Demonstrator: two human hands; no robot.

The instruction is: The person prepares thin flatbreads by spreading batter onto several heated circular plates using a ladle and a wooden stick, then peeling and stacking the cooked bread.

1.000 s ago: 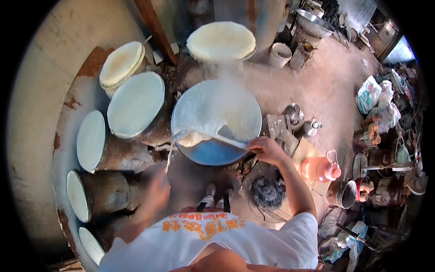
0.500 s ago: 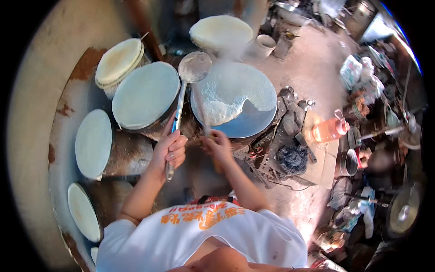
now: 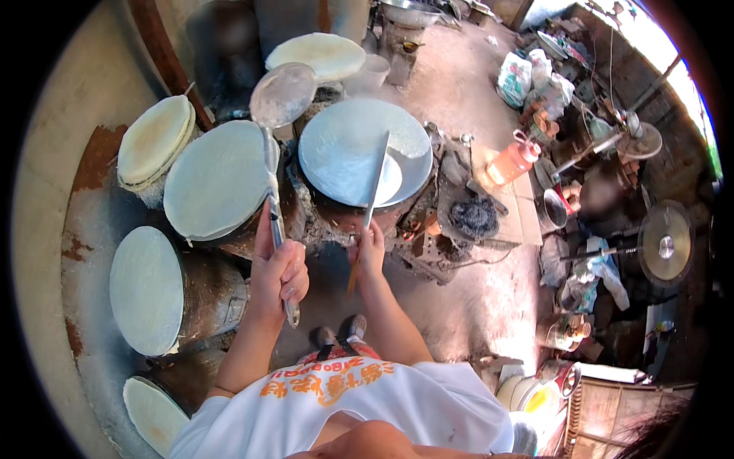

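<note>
My left hand (image 3: 281, 268) is wrapped round the handle of a long metal ladle (image 3: 283, 96), whose round bowl is raised left of the griddle. Wooden-handled and narrow, a flat spreader (image 3: 378, 172) is gripped in my right hand (image 3: 370, 249). Its blade reaches over the round griddle (image 3: 423, 138). Pale, thin batter (image 3: 344, 145) coats most of that griddle. A thicker white pool lies by the blade at the near right, beside a barer patch. Left of the griddle, a large pale round sheet (image 3: 218, 180) lies on another drum-like stand.
More pale rounds rest at the left, including a stack (image 3: 155, 141) and single sheets (image 3: 147, 291). Another round (image 3: 317, 56) stands behind the griddle. To the right are a pink bottle (image 3: 512, 159), a dark bristly clump (image 3: 474, 218) and plastic bags (image 3: 514, 79).
The view has shifted. The ladle has moved left, away from the griddle. The spreader has swung across to the griddle's right part, and batter now covers more of the surface.
</note>
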